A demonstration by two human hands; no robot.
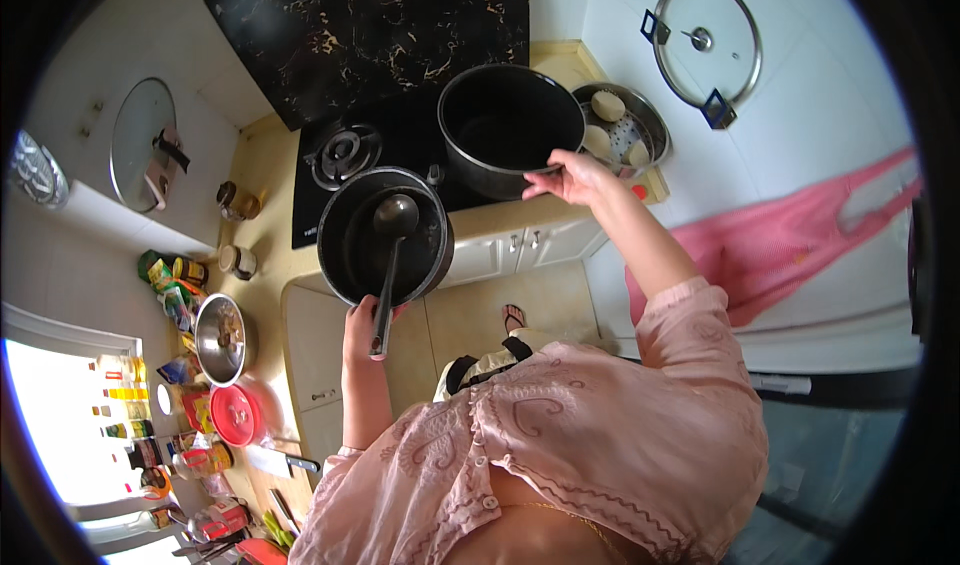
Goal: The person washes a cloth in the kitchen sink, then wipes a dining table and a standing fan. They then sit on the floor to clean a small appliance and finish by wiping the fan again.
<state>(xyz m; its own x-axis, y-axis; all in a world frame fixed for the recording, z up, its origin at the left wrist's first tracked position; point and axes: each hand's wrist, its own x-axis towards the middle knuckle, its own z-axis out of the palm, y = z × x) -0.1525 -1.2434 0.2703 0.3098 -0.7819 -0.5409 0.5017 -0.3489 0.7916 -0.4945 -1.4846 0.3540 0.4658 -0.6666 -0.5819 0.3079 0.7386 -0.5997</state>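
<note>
Grasping a dark pot at its near side with the left hand, at eight o'clock from the view's middle. Bearing a ladle inside, with its handle running back past the fingers; cannot tell if also pinched. Clasping a larger black pot, at twelve o'clock, by its near right rim with the right hand. Farther off: at ten, a burner; at half past one, beside the larger pot, a steel pan holding pale pieces.
</note>
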